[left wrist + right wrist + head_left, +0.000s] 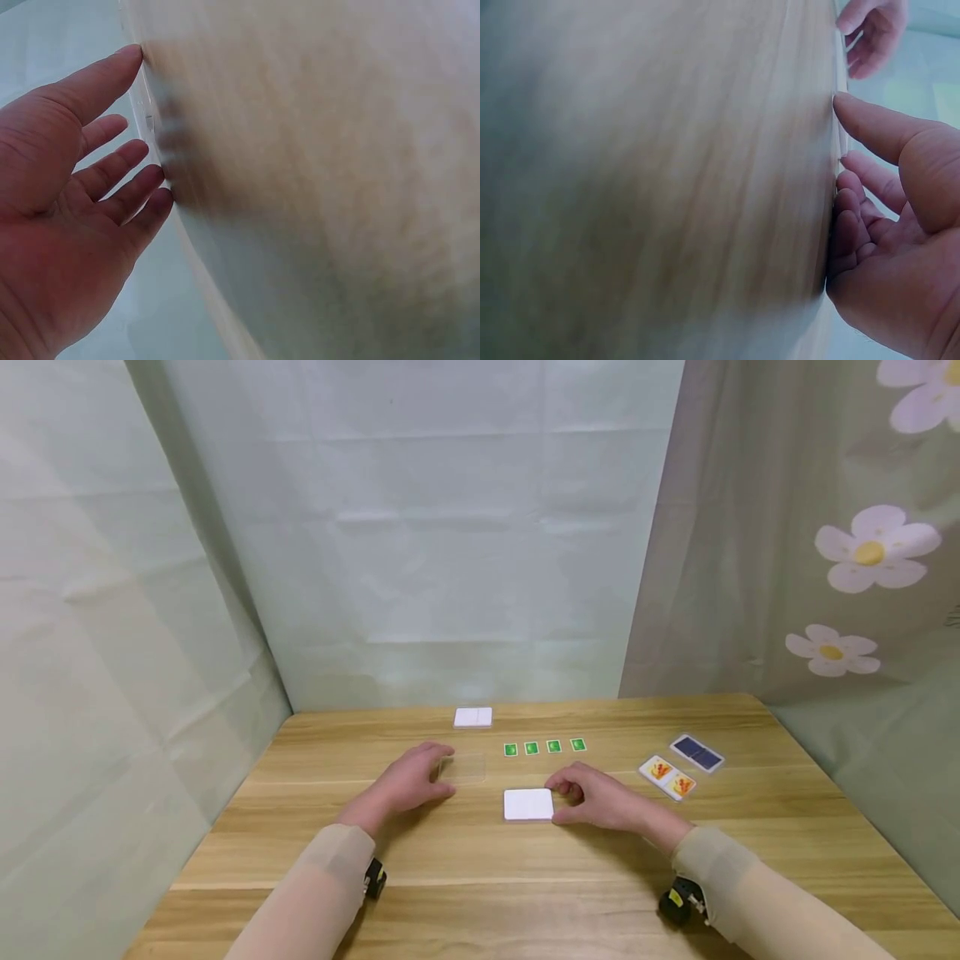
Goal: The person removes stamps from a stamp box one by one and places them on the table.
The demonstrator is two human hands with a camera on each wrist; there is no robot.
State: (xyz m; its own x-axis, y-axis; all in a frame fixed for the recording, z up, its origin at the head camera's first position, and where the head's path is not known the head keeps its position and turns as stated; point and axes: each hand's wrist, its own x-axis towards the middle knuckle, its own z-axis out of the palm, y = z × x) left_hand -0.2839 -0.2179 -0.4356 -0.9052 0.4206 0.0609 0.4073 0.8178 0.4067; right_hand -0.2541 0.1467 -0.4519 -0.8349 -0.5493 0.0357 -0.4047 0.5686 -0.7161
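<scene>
My left hand (412,777) rests at the left end of a flat transparent plastic piece (463,767). Its thumb and fingers are spread apart on either side of that end, tips down at the tabletop in the left wrist view. A white rectangular card (528,805) lies flat nearer to me. At the card's right end is my right hand (596,796), holding it with thumb and index finger at the two right corners while the other fingers curl under the palm. In the right wrist view, the card's thin edge (843,135) shows between thumb and index finger.
Several small green picture squares (532,748) form a row beyond the white card. A second white card (473,717) lies at the table's back edge. To the right are a card with orange pictures (667,777) and one with dark blue panels (697,753). Curtains (450,543) surround the wooden table (465,902).
</scene>
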